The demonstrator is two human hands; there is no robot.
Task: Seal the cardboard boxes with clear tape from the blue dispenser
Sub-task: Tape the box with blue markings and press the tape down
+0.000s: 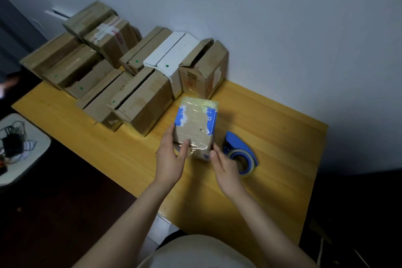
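A small cardboard box [196,124] with blue print and glossy clear tape lies on the yellow wooden table [272,137]. My left hand [171,159] grips its near left corner, thumb on top. My right hand [226,167] touches the box's near right corner with its fingertips, fingers fairly straight. The blue tape dispenser [239,148] with a clear tape roll lies on the table just right of the box, partly hidden behind my right hand.
Several cardboard boxes [141,102] and a white box [171,59] are stacked along the wall at the table's back left, some with open flaps. A grey stool [32,159] with cables stands left of the table. The floor is dark.
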